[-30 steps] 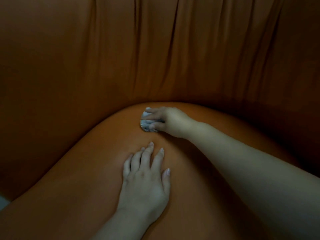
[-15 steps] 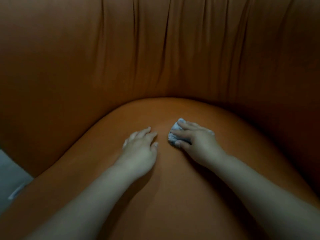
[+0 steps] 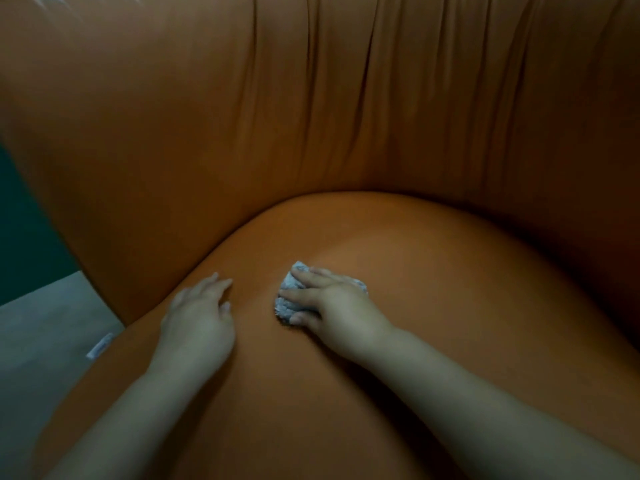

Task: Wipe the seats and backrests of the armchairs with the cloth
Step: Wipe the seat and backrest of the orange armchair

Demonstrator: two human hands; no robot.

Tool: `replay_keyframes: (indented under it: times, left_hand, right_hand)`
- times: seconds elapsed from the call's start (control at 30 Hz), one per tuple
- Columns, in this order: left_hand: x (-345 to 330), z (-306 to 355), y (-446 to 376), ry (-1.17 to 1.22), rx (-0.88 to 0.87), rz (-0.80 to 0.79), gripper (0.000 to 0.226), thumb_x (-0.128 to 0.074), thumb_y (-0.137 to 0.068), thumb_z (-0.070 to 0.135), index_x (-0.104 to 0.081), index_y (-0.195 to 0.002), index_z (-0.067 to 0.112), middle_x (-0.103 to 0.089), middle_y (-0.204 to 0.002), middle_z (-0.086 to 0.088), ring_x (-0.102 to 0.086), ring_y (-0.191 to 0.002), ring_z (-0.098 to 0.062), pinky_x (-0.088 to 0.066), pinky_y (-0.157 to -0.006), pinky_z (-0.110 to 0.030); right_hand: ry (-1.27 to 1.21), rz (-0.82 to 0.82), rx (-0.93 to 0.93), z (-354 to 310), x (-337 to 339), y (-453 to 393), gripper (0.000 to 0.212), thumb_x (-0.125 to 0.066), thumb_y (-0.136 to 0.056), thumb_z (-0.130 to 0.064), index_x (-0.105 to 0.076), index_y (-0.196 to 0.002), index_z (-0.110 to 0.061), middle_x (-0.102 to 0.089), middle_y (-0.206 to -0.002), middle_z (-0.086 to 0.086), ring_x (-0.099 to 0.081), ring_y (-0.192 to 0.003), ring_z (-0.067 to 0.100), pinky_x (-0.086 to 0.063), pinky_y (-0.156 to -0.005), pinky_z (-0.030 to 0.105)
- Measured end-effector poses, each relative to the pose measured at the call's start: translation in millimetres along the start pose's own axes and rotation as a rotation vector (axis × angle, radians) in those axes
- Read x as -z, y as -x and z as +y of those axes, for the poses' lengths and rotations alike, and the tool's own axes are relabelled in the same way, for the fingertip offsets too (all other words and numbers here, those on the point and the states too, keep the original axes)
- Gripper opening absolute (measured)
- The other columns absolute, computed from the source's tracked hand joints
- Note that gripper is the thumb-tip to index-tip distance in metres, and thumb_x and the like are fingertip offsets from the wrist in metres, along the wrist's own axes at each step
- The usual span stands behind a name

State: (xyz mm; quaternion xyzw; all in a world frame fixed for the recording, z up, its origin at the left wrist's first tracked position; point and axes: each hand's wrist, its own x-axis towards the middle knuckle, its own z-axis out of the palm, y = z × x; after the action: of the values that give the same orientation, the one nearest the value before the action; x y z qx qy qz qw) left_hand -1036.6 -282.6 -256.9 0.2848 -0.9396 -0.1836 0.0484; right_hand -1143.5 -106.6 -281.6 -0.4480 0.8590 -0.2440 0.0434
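Note:
An orange armchair fills the view, with its rounded seat cushion (image 3: 433,306) below and its pleated backrest (image 3: 346,116) behind. A small grey-white cloth (image 3: 285,304) lies bunched on the middle of the seat. My right hand (image 3: 336,306) covers it, fingers laid over the top and thumb tucked against its near edge, holding it down on the cushion. Most of the cloth is hidden under that hand. My left hand (image 3: 199,317) rests flat on the seat a short way left of the cloth, fingers relaxed and holding nothing.
The chair's left side wall (image 3: 114,202) curves round the seat. Beyond it at the lower left lies pale grey floor (image 3: 38,341), with a small white tag (image 3: 100,345) at the seat's edge. A dark teal surface (image 3: 24,237) stands at the far left.
My right hand has slid the cloth from the back of the seat toward the front and slightly right. My left hand shifted left on the cushion. The camera view drifted right and back.

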Motion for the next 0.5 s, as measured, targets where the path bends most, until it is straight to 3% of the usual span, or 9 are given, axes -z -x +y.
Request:
replay_keyframes:
  times: [0.1,0.27,0.5]
  left_hand:
    - [5,-13,6,-0.021,0.011,0.0,0.046,-0.044,-0.099,0.03,-0.041,-0.144,0.026,-0.033,-0.153,0.005,-0.024,-0.14,-0.022,-0.021,-0.116,-0.041]
    - [6,-13,22,-0.117,-0.034,-0.017,0.052,-0.044,-0.095,0.044,-0.035,-0.145,0.034,-0.026,-0.155,0.007,-0.021,-0.14,-0.021,-0.022,-0.115,-0.043]
    - [-11,17,30,-0.193,-0.113,-0.158,0.076,-0.039,-0.085,0.071,-0.008,-0.149,0.045,-0.002,-0.16,0.01,-0.011,-0.144,-0.025,-0.023,-0.113,-0.044]
  right_hand:
    - [0.026,0.015,-0.037,20,13,-4,0.044,-0.062,-0.088,-0.038,-0.053,-0.131,-0.039,-0.033,-0.153,-0.008,-0.029,-0.14,0.017,-0.02,-0.115,0.031]
    - [0.106,0.08,-0.266,66,49,1,0.044,-0.061,-0.09,-0.037,-0.052,-0.133,-0.037,-0.033,-0.152,-0.007,-0.029,-0.14,0.017,-0.017,-0.114,0.025]
    - [0.111,0.094,-0.302,72,63,9,0.042,-0.063,-0.089,-0.033,-0.055,-0.13,-0.04,-0.039,-0.148,-0.013,-0.033,-0.135,0.023,-0.024,-0.109,0.033]
